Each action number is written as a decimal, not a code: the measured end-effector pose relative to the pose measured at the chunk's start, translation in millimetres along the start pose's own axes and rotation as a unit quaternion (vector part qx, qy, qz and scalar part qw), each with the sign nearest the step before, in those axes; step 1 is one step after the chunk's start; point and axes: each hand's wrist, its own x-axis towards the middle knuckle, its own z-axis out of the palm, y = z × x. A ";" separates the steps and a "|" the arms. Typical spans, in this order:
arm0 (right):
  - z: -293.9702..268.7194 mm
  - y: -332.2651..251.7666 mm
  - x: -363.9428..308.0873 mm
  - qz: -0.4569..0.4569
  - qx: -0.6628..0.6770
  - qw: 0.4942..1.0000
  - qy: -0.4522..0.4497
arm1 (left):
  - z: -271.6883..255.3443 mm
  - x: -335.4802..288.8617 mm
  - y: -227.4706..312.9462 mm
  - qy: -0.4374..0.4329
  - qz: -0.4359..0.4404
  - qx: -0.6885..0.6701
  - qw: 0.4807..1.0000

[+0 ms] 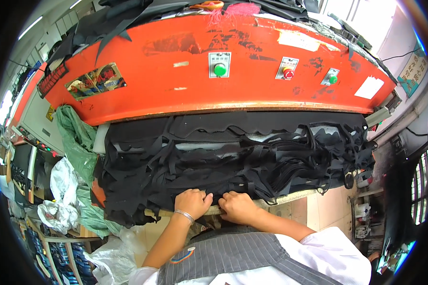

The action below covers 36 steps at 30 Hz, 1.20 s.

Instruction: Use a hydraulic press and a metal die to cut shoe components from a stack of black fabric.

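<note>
Head view: both hands pinch the front edge of a black cut-out fabric sheet (233,161) lying on the bed of an orange press (214,71).

Below the press's left end, a green plastic bag (78,142) and white bags (62,190) sag open; I cannot tell what is in them. Under the press head the fabric is matte black, riddled with cut holes and hanging in ragged strips. Left hand (192,203), a metal bangle (184,216) on its wrist, and right hand (238,207) are closed on its near edge, side by side.

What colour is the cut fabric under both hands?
Black; the layered cut fabric shows best in the head view.
</note>
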 end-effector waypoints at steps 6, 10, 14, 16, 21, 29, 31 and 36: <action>8.9 -3.5 -28.9 -0.042 0.038 0.997 -0.059 | 12.8 -27.1 -5.6 -0.094 0.018 -0.019 0.995; -57.5 23.7 -21.3 -0.059 0.339 0.939 0.011 | -34.0 -32.5 -42.0 -0.110 0.053 -0.320 0.939; -87.0 92.7 22.1 0.110 0.163 0.947 0.255 | -66.0 45.7 -66.2 0.149 0.031 -0.243 0.958; -72.3 133.7 56.2 0.168 0.007 0.934 0.316 | -55.7 82.8 -98.2 0.244 0.080 -0.116 0.959; -35.8 189.1 96.6 0.387 -0.038 0.880 0.274 | -21.0 114.4 -134.7 0.217 0.049 -0.091 0.971; -88.4 124.3 42.6 0.338 0.302 0.857 0.245 | -5.9 105.2 -130.5 0.230 0.058 -0.081 0.968; -113.7 75.3 10.9 0.301 0.363 0.868 0.157 | -4.8 98.1 -133.8 0.231 0.046 -0.086 0.968; -112.0 40.9 -5.1 0.187 0.142 0.955 -0.181 | 0.2 103.1 -136.1 0.235 0.071 -0.054 0.968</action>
